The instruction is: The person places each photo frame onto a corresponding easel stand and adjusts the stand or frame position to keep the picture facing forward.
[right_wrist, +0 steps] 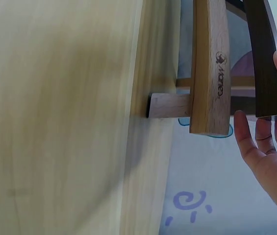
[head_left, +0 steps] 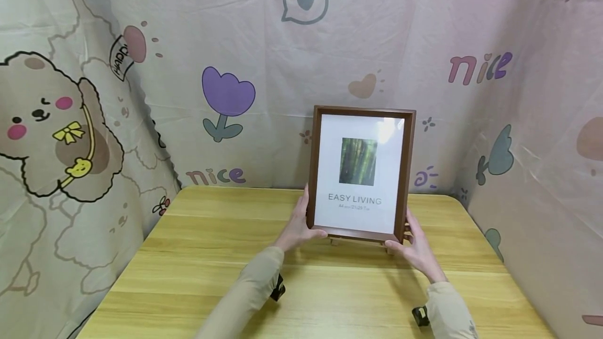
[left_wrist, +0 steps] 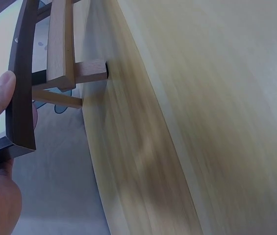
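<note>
A brown-bordered picture frame (head_left: 325, 171) stands nearly upright near the back of the table, with a small green forest picture and the words EASY LIVING on its white sheet. My left hand (head_left: 298, 228) grips its lower left corner, thumb on the front border. At the lower right corner my right hand (head_left: 420, 251) holds it, thumb in front and fingers round the side. Below the frame is a small wooden easel (right_wrist: 211, 73), mostly hidden in the head view. Both wrist views show a gap between the frame's bottom edge and the easel's ledge (left_wrist: 61, 49).
The easel's legs (left_wrist: 91, 71) stand on a wood-grain table (head_left: 212, 255). Printed cloth (head_left: 273, 56) hangs behind the table and along both sides, close to its back edge. Small black devices (head_left: 421, 316) sit at my wrists.
</note>
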Tool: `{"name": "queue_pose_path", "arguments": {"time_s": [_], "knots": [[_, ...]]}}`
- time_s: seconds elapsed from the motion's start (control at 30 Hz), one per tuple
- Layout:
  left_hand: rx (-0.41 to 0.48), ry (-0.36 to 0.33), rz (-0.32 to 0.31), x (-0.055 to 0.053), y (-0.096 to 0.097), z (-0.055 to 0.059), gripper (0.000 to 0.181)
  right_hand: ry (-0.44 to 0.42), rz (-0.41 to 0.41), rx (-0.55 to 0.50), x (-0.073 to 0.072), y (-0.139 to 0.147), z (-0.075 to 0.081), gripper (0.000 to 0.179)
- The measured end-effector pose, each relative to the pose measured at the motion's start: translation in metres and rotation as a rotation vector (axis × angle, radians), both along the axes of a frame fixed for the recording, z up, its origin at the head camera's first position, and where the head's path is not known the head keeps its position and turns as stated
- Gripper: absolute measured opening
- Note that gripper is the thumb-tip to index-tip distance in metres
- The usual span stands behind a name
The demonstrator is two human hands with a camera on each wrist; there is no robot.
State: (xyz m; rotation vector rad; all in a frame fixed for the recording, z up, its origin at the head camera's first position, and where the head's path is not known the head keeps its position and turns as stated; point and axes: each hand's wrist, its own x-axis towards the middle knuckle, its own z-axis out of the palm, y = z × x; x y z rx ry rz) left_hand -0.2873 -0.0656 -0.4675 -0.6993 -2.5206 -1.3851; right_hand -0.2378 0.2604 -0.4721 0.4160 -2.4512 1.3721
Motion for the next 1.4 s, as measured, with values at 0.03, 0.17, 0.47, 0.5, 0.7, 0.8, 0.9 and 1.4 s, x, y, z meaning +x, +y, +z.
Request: {"name": "queue_pose_path", "arguments": {"time_s": [0.03,0.17,0.47,0.5,0.7,0.8,0.9,1.4], "knots": [[0.001,0.0,-0.002,0.0,0.001,0.0,0.136,0.001,0.004,-0.007,0.0,0.001,0.0,0.107],[0.0,-0.003,-0.011,-0.002,0.006,0.0,0.137,-0.01,0.001,-0.012,0.001,0.005,-0.001,0.108],[-0.016,0.005,-0.013,-0.005,0.015,-0.005,0.138,-0.051,-0.025,0.016,-0.001,0.013,-0.007,0.107],[-0.015,0.008,-0.015,-0.005,0.016,-0.005,0.137,-0.052,-0.028,0.02,-0.001,0.014,-0.007,0.107],[-0.014,-0.015,-0.02,-0.006,0.021,-0.005,0.137,-0.046,-0.032,0.018,0.0,0.017,-0.009,0.109],[-0.011,-0.028,-0.026,-0.007,0.024,-0.005,0.137,-0.047,-0.031,0.002,0.0,0.019,-0.009,0.11],[-0.003,-0.038,-0.029,-0.007,0.026,-0.005,0.137,-0.053,-0.038,0.004,-0.001,0.02,-0.01,0.111],[0.033,-0.047,-0.041,-0.009,0.033,-0.01,0.135,-0.068,-0.079,0.037,-0.003,0.023,-0.016,0.108]]}}
